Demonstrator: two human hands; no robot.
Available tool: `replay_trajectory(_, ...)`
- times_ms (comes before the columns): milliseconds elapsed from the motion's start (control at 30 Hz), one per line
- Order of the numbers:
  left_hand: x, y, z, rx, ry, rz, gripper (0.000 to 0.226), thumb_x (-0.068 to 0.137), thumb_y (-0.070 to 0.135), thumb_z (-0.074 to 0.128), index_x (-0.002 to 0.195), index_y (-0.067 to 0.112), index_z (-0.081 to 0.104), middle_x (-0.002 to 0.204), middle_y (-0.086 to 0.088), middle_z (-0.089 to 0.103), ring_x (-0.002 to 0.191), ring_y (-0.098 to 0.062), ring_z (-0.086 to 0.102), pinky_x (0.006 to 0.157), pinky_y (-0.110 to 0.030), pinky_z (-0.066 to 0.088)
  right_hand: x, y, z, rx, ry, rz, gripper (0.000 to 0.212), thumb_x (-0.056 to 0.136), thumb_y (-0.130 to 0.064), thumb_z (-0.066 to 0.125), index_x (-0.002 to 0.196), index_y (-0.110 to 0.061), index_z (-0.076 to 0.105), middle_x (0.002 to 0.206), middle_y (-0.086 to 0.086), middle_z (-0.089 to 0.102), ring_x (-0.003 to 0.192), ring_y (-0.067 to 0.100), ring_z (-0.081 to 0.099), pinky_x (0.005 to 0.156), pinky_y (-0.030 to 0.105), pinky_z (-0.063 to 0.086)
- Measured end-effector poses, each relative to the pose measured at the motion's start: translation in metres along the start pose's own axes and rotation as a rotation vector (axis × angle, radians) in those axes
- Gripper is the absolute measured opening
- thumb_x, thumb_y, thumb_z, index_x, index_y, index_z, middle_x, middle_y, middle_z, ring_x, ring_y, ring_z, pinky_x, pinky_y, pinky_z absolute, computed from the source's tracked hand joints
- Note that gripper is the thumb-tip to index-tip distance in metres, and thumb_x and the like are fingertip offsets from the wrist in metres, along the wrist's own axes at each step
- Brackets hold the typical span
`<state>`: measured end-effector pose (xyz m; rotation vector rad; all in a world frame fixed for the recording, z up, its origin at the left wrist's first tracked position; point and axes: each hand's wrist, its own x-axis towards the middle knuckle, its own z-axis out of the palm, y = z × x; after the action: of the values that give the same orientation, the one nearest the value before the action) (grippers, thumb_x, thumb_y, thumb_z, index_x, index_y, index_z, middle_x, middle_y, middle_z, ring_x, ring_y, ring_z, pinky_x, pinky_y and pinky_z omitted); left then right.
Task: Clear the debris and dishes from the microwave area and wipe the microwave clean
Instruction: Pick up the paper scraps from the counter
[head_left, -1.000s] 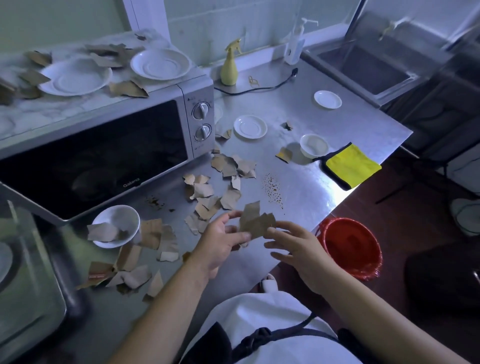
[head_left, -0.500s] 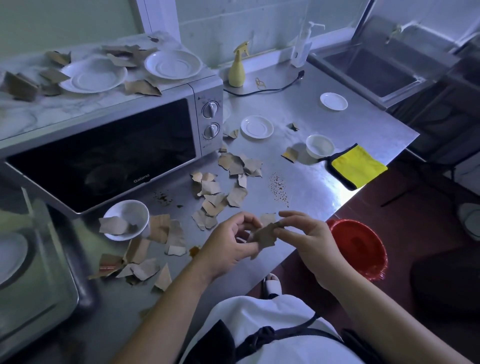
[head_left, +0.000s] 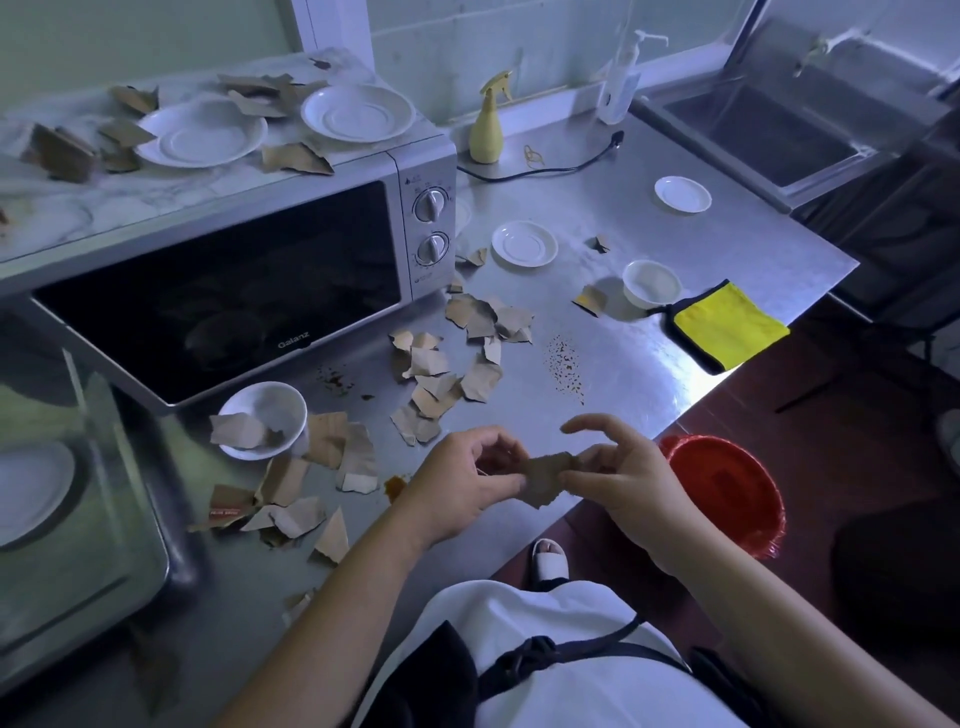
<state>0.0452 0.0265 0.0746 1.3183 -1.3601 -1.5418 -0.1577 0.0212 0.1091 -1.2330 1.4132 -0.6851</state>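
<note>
Two hands are pinching one brown cardboard scrap (head_left: 545, 475) between them, in front of the microwave (head_left: 223, 291): the left hand (head_left: 462, 486) is curling closed on its left edge, the right hand (head_left: 618, 480) is gripping its right edge, forefinger lifted. More scraps (head_left: 447, 374) are lying just before the microwave's door.

The microwave (head_left: 249, 270) carries the brand "Galanz" in pale lettering at the lower right of its dark door. Markings around its two dials and print on one cardboard scrap (head_left: 226, 512) are too small to read.
</note>
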Motion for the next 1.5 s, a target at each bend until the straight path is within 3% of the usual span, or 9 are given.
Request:
replay_trajectory(233, 0.007, -0.004, -0.001, 0.138, -0.072, -0.050, 0.014, 0.082, 0.010, 0.077, 0.091, 0.020, 0.074, 0.089, -0.005, 0.076, 0.092, -0.030, 0.070, 0.087, -0.039, 0.058, 0.014, -0.006, 0.000, -0.548, -0.193, -0.154, 0.023, 0.080, -0.009, 0.076, 0.077, -0.032, 0.073, 0.073, -0.014, 0.071, 0.073, 0.003, 0.063, 0.070, 0.014, 0.047)
replay_trajectory(367, 0.020, -0.007, 0.002, 0.092, 0.003, -0.089, 0.012, 0.081, 0.010, 0.078, 0.089, 0.019, 0.075, 0.085, -0.001, 0.076, 0.078, -0.012, 0.068, 0.084, -0.032, 0.056, 0.028, 0.000, -0.007, -0.418, -0.137, -0.169, 0.016, 0.081, -0.001, 0.074, 0.079, -0.017, 0.077, 0.071, -0.005, 0.073, 0.067, 0.005, 0.065, 0.068, 0.018, 0.051)
replay_trajectory(567, 0.059, -0.003, 0.007, -0.003, -0.008, -0.152, 0.007, 0.083, 0.014, 0.079, 0.086, 0.020, 0.076, 0.082, -0.002, 0.075, 0.075, -0.010, 0.066, 0.073, -0.024, 0.055, 0.053, 0.011, -0.040, -0.221, -0.065, -0.117, 0.021, 0.080, 0.002, 0.076, 0.076, -0.018, 0.075, 0.070, -0.002, 0.074, 0.068, 0.013, 0.069, 0.069, 0.024, 0.054)
replay_trajectory(667, 0.097, -0.016, 0.000, -0.058, 0.273, -0.221, 0.008, 0.085, 0.021, 0.077, 0.091, 0.017, 0.074, 0.081, 0.003, 0.072, 0.073, -0.010, 0.063, 0.065, -0.017, 0.051, 0.073, 0.015, -0.066, -0.117, -0.001, -0.075, 0.019, 0.079, 0.004, 0.076, 0.078, -0.014, 0.076, 0.071, 0.001, 0.074, 0.070, 0.018, 0.069, 0.070, 0.026, 0.054)
replay_trajectory(767, 0.137, -0.042, -0.009, 0.226, 0.596, -0.378, 0.013, 0.084, 0.023, 0.077, 0.093, 0.021, 0.068, 0.087, 0.008, 0.068, 0.081, -0.013, 0.063, 0.064, -0.023, 0.044, 0.089, 0.020, -0.092, -0.068, 0.016, -0.065, 0.021, 0.080, 0.006, 0.074, 0.078, -0.014, 0.077, 0.070, -0.001, 0.074, 0.069, 0.012, 0.069, 0.067, 0.015, 0.050)
replay_trajectory(933, 0.182, -0.074, -0.004, 0.702, 0.645, -0.518, 0.044, 0.079, 0.045, 0.075, 0.114, 0.021, 0.062, 0.112, -0.004, 0.066, 0.105, -0.028, 0.059, 0.087, -0.038, 0.049, 0.114, 0.033, -0.130, -0.025, -0.003, -0.053, 0.023, 0.082, 0.008, 0.072, 0.075, -0.014, 0.076, 0.074, -0.008, 0.073, 0.071, -0.002, 0.064, 0.067, 0.005, 0.044)
replay_trajectory(1067, 0.202, -0.083, 0.013, 0.854, 0.711, -0.622, 0.048, 0.080, 0.050, 0.072, 0.116, 0.021, 0.058, 0.126, -0.013, 0.053, 0.122, -0.036, 0.043, 0.104, -0.044, 0.036, 0.137, 0.045, -0.158, -0.017, -0.067, -0.039, 0.024, 0.084, 0.003, 0.073, 0.076, -0.019, 0.075, 0.079, -0.005, 0.075, 0.080, 0.005, 0.067, 0.071, 0.007, 0.045)
replay_trajectory(1300, 0.201, -0.079, 0.023, 0.791, 0.900, -0.493, 0.008, 0.088, 0.014, 0.064, 0.090, 0.007, 0.064, 0.094, -0.014, 0.063, 0.098, -0.038, 0.055, 0.080, -0.042, 0.040, 0.171, 0.055, -0.184, -0.022, -0.142, 0.028, 0.017, 0.084, -0.003, 0.076, 0.077, -0.018, 0.076, 0.074, 0.002, 0.073, 0.072, 0.011, 0.066, 0.066, 0.013, 0.046)
replay_trajectory(1500, 0.172, -0.066, 0.028, 0.398, 0.949, -0.442, 0.012, 0.089, 0.009, 0.060, 0.092, 0.019, 0.065, 0.090, -0.004, 0.070, 0.083, -0.025, 0.064, 0.066, -0.029, 0.046, 0.191, 0.042, -0.180, -0.001, -0.321, -0.006, 0.016, 0.082, 0.000, 0.076, 0.077, -0.015, 0.074, 0.073, 0.005, 0.074, 0.073, 0.014, 0.067, 0.072, 0.021, 0.047)
